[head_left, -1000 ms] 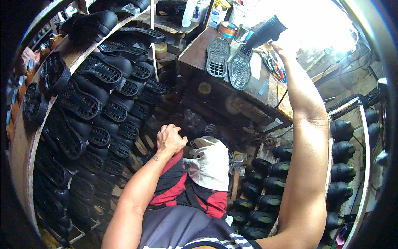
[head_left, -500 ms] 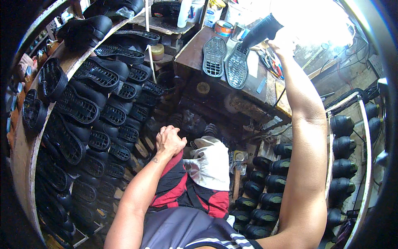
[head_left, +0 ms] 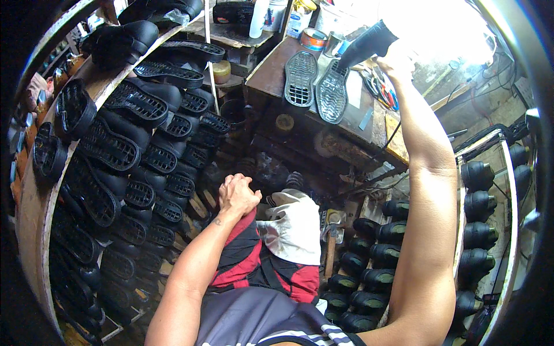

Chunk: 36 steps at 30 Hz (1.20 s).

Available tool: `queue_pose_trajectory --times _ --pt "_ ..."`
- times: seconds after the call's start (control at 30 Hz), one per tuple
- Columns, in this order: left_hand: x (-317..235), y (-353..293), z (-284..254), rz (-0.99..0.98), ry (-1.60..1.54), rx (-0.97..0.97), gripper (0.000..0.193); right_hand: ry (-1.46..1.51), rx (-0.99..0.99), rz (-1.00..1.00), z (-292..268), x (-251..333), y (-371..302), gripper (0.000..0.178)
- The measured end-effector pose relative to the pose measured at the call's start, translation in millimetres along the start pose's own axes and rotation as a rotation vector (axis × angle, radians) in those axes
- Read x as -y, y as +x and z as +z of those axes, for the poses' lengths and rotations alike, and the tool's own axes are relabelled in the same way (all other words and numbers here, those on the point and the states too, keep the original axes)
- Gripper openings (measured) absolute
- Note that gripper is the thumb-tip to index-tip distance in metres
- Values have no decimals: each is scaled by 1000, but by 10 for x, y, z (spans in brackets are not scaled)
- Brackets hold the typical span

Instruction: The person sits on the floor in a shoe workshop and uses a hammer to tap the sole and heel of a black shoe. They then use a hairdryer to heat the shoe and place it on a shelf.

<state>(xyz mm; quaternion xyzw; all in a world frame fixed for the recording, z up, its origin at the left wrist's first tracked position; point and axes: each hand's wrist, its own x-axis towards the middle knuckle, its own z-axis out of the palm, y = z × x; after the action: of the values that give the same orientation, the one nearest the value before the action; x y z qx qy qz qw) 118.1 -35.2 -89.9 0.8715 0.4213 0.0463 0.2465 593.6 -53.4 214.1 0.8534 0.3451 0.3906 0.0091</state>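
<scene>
The right hand [head_left: 398,57] is closed around the handle of a black heat gun [head_left: 366,43], held up at full reach with the arm stretched almost straight from the shoulder, forearm rising along the right side of the view. The gun's nozzle angles down and to the left, its tip just above the right one of two grey soles [head_left: 333,92] that lie tread-up, side by side, on the brown workbench [head_left: 271,72]. The left sole [head_left: 300,79] lies just beside it, apart from the nozzle. The left hand [head_left: 238,195] is curled into a loose fist holding nothing, resting at the knee with the elbow bent and the forearm running down toward the body. A white cloth [head_left: 292,228] lies over the lap just right of that hand. Black shoes [head_left: 124,144] fill the curved rack on the left, soles outward, and more black shoes [head_left: 375,254] sit in rows below the right arm.
</scene>
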Motion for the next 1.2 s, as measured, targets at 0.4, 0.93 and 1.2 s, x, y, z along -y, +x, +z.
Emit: queue_pose_trajectory --times 0.4,0.93,1.2 --pt "-17 -10 -22 -3 -28 0 53 -11 -13 -42 -9 11 -16 70" --pt "11 -12 6 2 -38 -6 52 149 153 -96 -318 -63 -42 64" --pt "6 -5 9 -4 -1 -17 53 159 90 -108 -811 -19 -373 65"
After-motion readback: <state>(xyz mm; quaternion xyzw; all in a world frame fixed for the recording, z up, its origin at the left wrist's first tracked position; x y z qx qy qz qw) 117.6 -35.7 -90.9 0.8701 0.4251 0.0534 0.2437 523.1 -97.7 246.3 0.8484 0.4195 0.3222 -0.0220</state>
